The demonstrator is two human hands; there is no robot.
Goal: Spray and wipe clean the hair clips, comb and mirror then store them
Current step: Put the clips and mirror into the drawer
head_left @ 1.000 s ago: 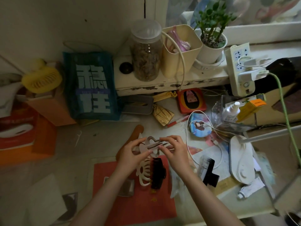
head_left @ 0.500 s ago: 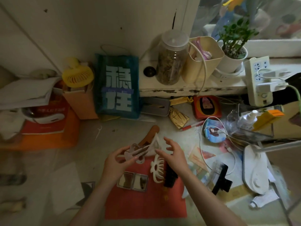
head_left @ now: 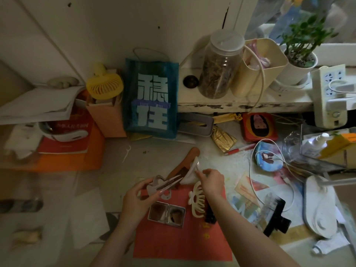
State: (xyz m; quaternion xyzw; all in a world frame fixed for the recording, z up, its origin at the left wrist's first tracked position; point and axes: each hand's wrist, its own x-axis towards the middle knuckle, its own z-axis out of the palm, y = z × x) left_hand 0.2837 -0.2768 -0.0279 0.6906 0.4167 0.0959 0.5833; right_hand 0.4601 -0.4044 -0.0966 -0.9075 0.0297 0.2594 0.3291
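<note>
My left hand [head_left: 134, 197] grips a pale flat hair clip [head_left: 159, 186] with a metal bar. My right hand [head_left: 211, 182] pinches a white wipe [head_left: 192, 171] just right of that clip. A brown wooden comb [head_left: 185, 160] lies behind them. On the red mat [head_left: 181, 243] sit an open compact mirror [head_left: 166, 213], a cream claw clip [head_left: 198, 201] and a dark clip [head_left: 210, 215]. A black claw clip [head_left: 277, 216] rests to the right. A white spray bottle [head_left: 316, 143] stands in a clear tray at far right.
A blue bag [head_left: 152, 99], yellow fan [head_left: 104, 83] and orange boxes [head_left: 57, 160] fill the back left. A jar [head_left: 221, 64], beige bin [head_left: 258, 66] and plant [head_left: 300, 45] stand on the shelf. White lamp base [head_left: 319, 207], cable [head_left: 252, 170] and tube [head_left: 327, 245] lie right. White paper [head_left: 88, 218] lies left.
The view swung left. My hands drew apart: the left keeps the pale clip, and the right has lifted off it and now holds the white wipe beside it.
</note>
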